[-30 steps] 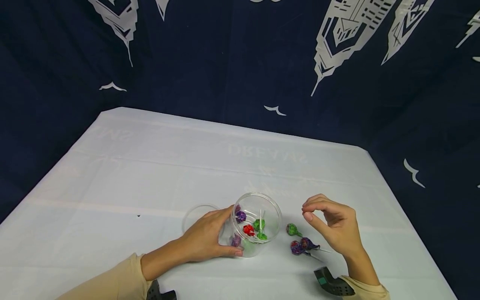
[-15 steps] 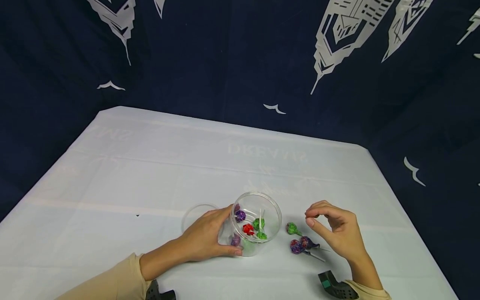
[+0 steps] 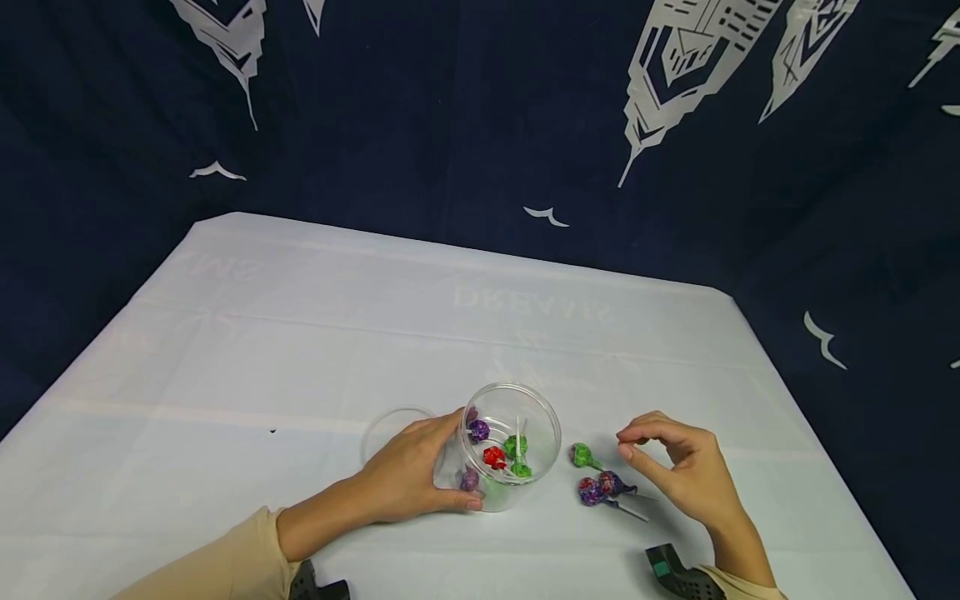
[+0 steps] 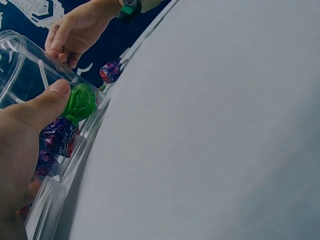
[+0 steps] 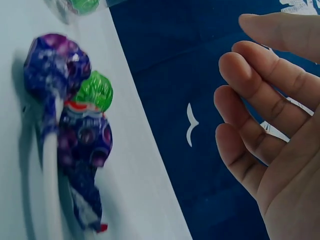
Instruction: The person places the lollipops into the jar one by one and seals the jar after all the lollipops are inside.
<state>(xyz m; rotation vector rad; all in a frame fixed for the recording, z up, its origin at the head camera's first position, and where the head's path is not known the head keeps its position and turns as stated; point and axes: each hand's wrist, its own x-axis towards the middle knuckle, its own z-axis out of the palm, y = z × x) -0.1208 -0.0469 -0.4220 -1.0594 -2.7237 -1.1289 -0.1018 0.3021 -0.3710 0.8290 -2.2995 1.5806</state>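
Note:
My left hand (image 3: 408, 471) grips a clear round plastic jar (image 3: 558, 425) from its left side, fingers behind and thumb in front. Inside lie several wrapped lollipops: a red one (image 3: 494, 457), green ones (image 3: 515, 447) and purple ones (image 3: 478, 430). In the left wrist view the thumb presses the jar wall beside a green lollipop (image 4: 81, 102). My right hand (image 3: 686, 471) hovers right of the jar, fingers loosely bent, holding nothing. Near it on the table lie a green lollipop (image 3: 581, 455) and two purple ones (image 3: 590, 492), whose white sticks point right.
A clear round lid (image 3: 365, 442) lies partly behind my left hand. The table (image 3: 300, 358) has a white cloth with a small dark speck (image 3: 273, 431) at left. Beyond its far edge hangs a dark blue curtain (image 3: 405, 125) with white prints.
My right hand has drifted slightly right and down, away from the jar. The left hand and the jar hold their place, and the loose lollipops lie as before.

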